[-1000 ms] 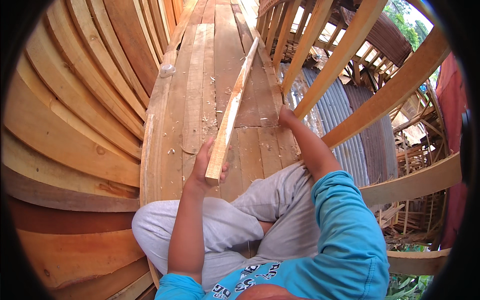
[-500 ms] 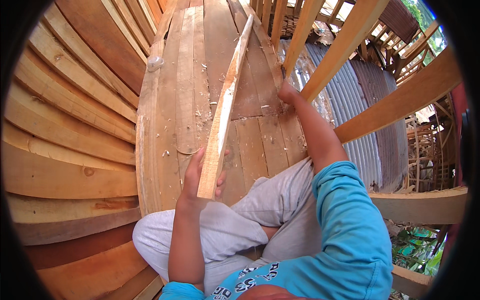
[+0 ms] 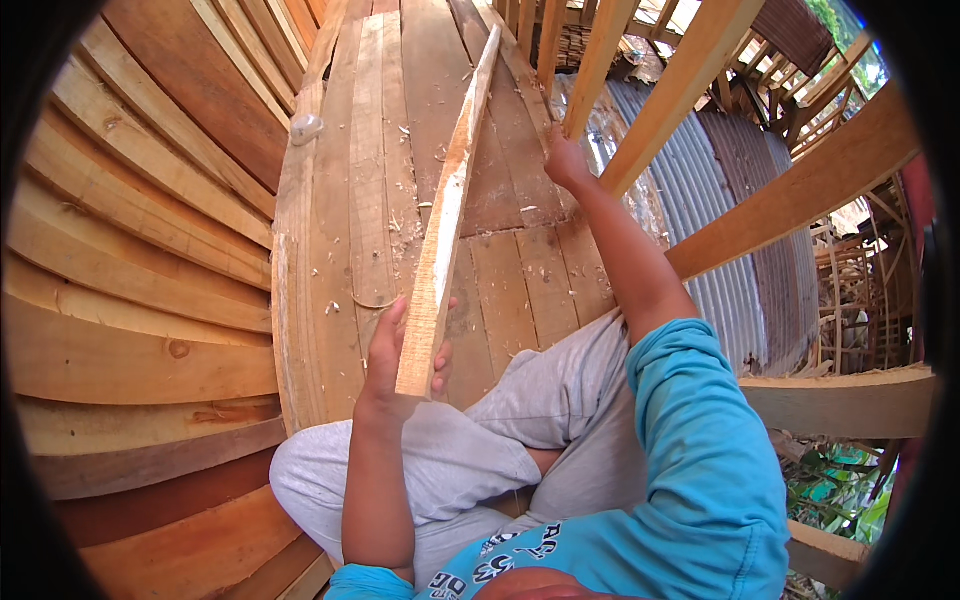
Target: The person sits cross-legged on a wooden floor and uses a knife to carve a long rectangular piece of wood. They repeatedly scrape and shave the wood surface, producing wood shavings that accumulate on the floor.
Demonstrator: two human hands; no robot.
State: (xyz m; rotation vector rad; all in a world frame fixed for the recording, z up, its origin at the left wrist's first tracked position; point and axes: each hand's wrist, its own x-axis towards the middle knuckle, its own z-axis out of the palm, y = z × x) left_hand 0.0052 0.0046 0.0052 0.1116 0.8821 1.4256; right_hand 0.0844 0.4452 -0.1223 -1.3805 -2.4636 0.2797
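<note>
A long, narrow wooden batten (image 3: 440, 235) slants up and away from my lap. Part of its upper face is bright and pale, and its far end is narrow. My left hand (image 3: 385, 350) is closed around the near end, with the thumb on the left side and fingertips showing on the right. My right arm is stretched forward to the right edge of the board floor. There my right hand (image 3: 566, 162) is at the foot of a slanted wooden post (image 3: 600, 70); its fingers are too small and partly hidden to read.
Wood shavings lie scattered over the plank floor (image 3: 375, 200). Stacked boards (image 3: 150, 330) form a wall on the left. A small clear plastic object (image 3: 306, 129) sits by the floor's left edge. On the right are wooden rails (image 3: 800, 190) and corrugated metal sheets (image 3: 700, 200).
My right hand has moved slightly farther forward and left, by the foot of the post. My left hand and the batten are nearly still.
</note>
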